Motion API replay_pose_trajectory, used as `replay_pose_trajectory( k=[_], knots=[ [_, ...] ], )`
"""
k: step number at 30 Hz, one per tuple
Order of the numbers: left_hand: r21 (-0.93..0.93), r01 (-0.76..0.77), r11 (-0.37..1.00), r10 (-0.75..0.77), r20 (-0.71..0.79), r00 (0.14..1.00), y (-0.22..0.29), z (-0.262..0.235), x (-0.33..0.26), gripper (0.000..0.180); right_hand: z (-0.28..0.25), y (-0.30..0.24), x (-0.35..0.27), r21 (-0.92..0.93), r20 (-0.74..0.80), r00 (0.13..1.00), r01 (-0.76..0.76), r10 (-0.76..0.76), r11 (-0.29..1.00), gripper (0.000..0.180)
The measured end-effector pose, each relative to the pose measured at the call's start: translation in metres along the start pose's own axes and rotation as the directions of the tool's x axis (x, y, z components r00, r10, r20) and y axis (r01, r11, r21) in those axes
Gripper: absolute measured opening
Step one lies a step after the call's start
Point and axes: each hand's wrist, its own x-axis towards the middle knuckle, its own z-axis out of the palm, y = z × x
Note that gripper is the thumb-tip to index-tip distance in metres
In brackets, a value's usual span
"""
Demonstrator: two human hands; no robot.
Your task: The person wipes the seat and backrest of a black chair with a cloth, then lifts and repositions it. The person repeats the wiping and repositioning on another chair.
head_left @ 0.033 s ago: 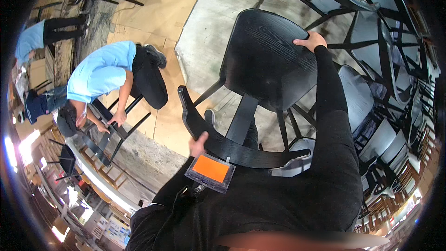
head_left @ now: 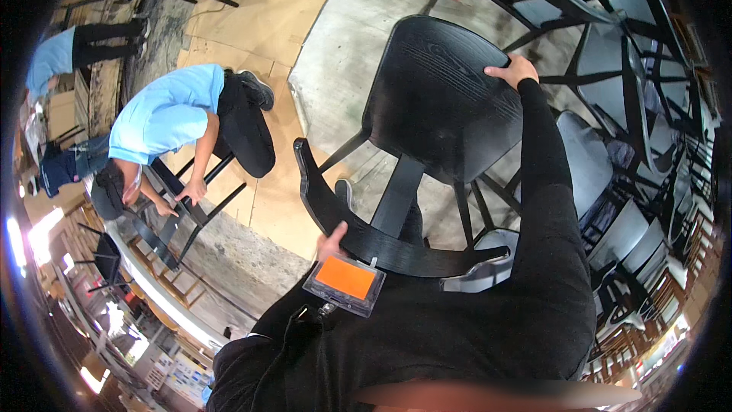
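A black wooden chair (head_left: 442, 99) stands right in front of me, its wood-grain seat facing up and its curved backrest (head_left: 404, 253) close against my body. My right hand (head_left: 517, 70) grips the seat's far right edge, thumb on top and the other fingers hidden at the rim. Around the left part of the backrest, my left hand (head_left: 332, 243) is closed, its fingers partly out of sight. An orange badge (head_left: 345, 279) in a dark holder hangs from my chest just beside that hand.
Black chairs (head_left: 583, 160) crowd the right side, some stacked or tangled together. To the left, a person in a light blue shirt (head_left: 164, 114) bends over another black chair (head_left: 191, 210) on cardboard flooring (head_left: 259, 53). Another person (head_left: 53, 61) is farther back.
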Motion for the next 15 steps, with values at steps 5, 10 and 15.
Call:
replay_pose_trajectory(
  k=[5,10,15],
  knots=[
    [-0.320,0.163,0.933,-0.022,0.402,0.915,-0.014,-0.022,0.024,0.050,0.002,-0.009,-0.018,0.081,-0.042,0.998,-0.035,0.039,0.996,0.103],
    [-0.236,0.226,0.945,-0.037,0.611,0.791,0.043,-0.074,0.079,0.051,0.004,-0.040,-0.054,0.036,-0.107,0.991,-0.076,0.079,0.996,0.100],
    [-0.236,0.176,0.956,0.069,0.759,0.647,0.042,-0.125,0.063,0.046,-0.015,-0.074,-0.091,0.095,-0.188,0.981,0.074,-0.055,0.993,0.098]
  ],
)
